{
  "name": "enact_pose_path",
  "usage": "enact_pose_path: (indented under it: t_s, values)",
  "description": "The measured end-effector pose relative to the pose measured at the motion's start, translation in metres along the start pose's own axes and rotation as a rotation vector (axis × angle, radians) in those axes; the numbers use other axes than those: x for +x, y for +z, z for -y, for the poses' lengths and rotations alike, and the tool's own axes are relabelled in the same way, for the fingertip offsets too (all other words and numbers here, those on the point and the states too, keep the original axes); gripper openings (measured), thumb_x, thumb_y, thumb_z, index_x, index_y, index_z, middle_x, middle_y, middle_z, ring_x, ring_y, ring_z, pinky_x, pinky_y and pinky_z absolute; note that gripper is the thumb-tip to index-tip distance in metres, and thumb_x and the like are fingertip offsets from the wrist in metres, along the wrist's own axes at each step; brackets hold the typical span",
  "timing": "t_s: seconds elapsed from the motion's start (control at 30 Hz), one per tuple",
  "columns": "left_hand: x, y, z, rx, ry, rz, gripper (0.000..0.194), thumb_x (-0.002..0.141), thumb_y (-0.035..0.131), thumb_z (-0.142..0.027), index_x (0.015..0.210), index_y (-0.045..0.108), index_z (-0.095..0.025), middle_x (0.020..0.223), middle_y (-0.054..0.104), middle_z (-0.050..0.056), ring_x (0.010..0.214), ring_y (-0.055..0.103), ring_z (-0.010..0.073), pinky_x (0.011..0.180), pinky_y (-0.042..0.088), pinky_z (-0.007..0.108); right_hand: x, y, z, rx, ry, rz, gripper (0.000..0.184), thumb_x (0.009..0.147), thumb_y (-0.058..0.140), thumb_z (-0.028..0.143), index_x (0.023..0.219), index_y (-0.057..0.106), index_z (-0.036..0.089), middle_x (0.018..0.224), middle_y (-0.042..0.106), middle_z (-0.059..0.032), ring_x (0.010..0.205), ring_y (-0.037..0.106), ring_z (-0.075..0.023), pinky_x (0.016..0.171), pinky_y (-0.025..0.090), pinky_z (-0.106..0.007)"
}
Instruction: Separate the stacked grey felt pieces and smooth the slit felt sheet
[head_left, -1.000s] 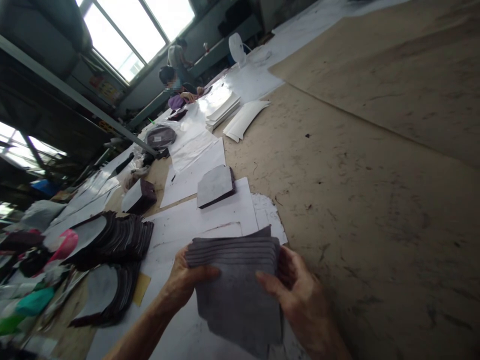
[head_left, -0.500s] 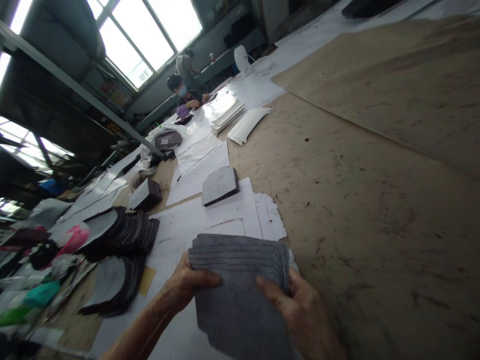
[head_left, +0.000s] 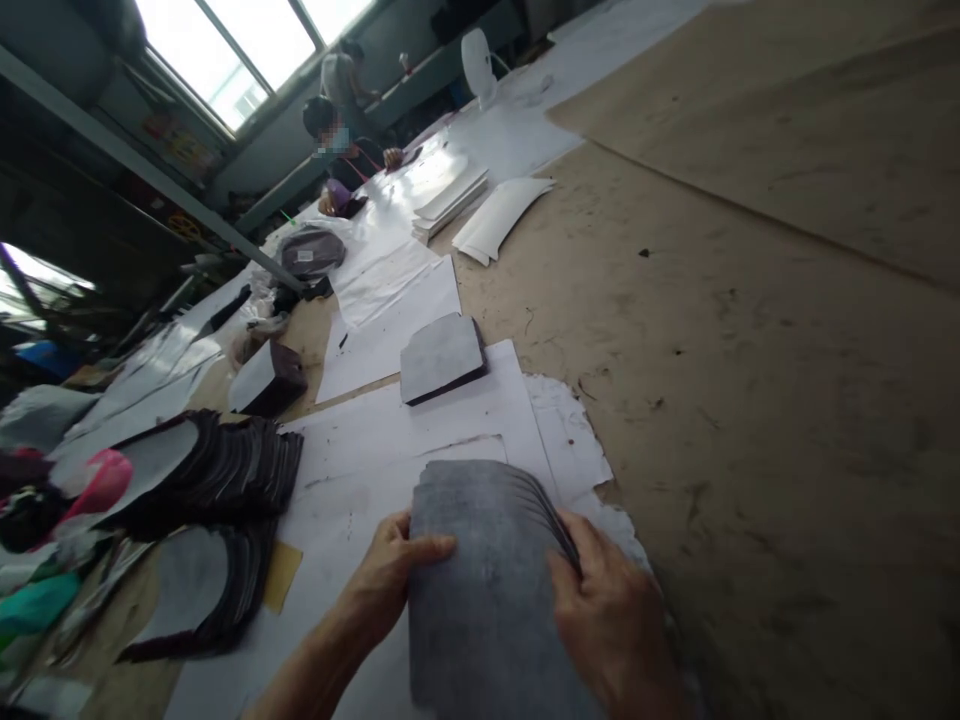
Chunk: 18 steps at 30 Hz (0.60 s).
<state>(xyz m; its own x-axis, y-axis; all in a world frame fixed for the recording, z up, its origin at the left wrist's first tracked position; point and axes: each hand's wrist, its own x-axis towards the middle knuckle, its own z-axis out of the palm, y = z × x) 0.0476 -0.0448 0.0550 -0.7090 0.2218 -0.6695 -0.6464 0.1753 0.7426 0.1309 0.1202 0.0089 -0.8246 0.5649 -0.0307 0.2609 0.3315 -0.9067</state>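
A stack of grey cut sheets (head_left: 487, 590), leather or fabric by the look, is held between my two hands low in the view. My left hand (head_left: 397, 560) grips its left edge, thumb lying on top. On the right edge my right hand (head_left: 607, 600) is closed, its thumb on the top face and its fingers along the layered side. The layers fan slightly at the far right corner. White paper (head_left: 360, 500) lies beneath. Just beyond sits a smaller neat stack of grey pieces (head_left: 442, 355).
Curved stacks of dark pieces (head_left: 255, 460) stand at the left, near a dark block (head_left: 274, 375) and a pink item (head_left: 101, 485). White strips (head_left: 499, 220) lie farther up the table. Brown paper (head_left: 750, 450) spreads at the right. A person (head_left: 345, 160) works at the far end.
The held stack's stepped far edge has become more even, its layers now fanning at the right corner. My right hand has shifted along the right edge. The camera view has tilted down slightly.
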Motion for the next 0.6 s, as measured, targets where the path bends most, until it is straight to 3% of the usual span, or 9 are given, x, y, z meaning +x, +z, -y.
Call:
enact_pose_path:
  t_s: [0.1,0.17,0.27,0.37,0.47,0.6]
  values:
    - [0.002,-0.013,-0.001,0.089,0.209,-0.146,0.03,0.055,0.075,-0.019,0.083,0.064,-0.014,0.075,0.069,0.003,0.067,0.063,0.0179,0.063,0.05,0.026,0.005,0.009,0.014,0.12,0.17,0.155,0.03,0.07,0.049,0.028,0.094,0.062,0.016,0.072,0.069,-0.0059,0.056,0.063,-0.0201,0.051,0.05,-0.03]
    - [0.006,-0.026,-0.001,0.2,0.343,-0.276,0.029,0.056,0.076,-0.022,0.082,0.064,-0.015,0.073,0.068,0.0,0.068,0.061,0.0162,0.062,0.049,0.023,0.009,0.017,0.021,0.072,0.114,0.091,0.031,0.072,0.049,0.03,0.098,0.059,0.017,0.076,0.068,-0.0057,0.058,0.062,-0.0191,0.051,0.049,-0.029]
    - [0.015,-0.045,0.001,0.253,0.273,-0.284,0.034,0.06,0.073,-0.024,0.091,0.061,-0.017,0.078,0.068,-0.001,0.07,0.061,0.0166,0.061,0.049,0.024,0.011,0.024,0.019,-0.315,-0.189,-0.174,0.033,0.075,0.049,0.031,0.102,0.057,0.013,0.093,0.065,-0.0129,0.081,0.062,-0.0245,0.068,0.051,-0.035]
    - [0.02,-0.058,0.006,0.246,0.218,-0.234,0.041,0.063,0.071,-0.027,0.1,0.057,-0.017,0.092,0.068,0.002,0.083,0.062,0.0193,0.07,0.05,0.027,0.008,0.022,0.013,-0.524,-0.413,-0.157,0.029,0.08,0.052,0.03,0.102,0.055,0.013,0.09,0.063,-0.0101,0.083,0.06,-0.0206,0.074,0.049,-0.031]
    - [0.02,-0.062,0.013,0.247,0.221,-0.244,0.044,0.065,0.07,-0.031,0.104,0.053,-0.018,0.099,0.066,0.004,0.091,0.061,0.0206,0.076,0.049,0.027,0.008,0.023,0.017,-0.557,-0.418,-0.123,0.026,0.081,0.053,0.03,0.101,0.054,0.013,0.087,0.063,-0.0078,0.08,0.06,-0.0178,0.074,0.048,-0.028]
    - [0.02,-0.06,0.018,0.394,0.211,-0.335,0.041,0.066,0.067,-0.035,0.102,0.054,-0.018,0.093,0.067,0.004,0.085,0.062,0.0211,0.072,0.049,0.028,0.02,0.041,0.029,-0.576,-0.351,-0.173,0.019,0.08,0.049,0.025,0.094,0.055,0.014,0.08,0.064,-0.0072,0.073,0.062,-0.0181,0.064,0.049,-0.028]
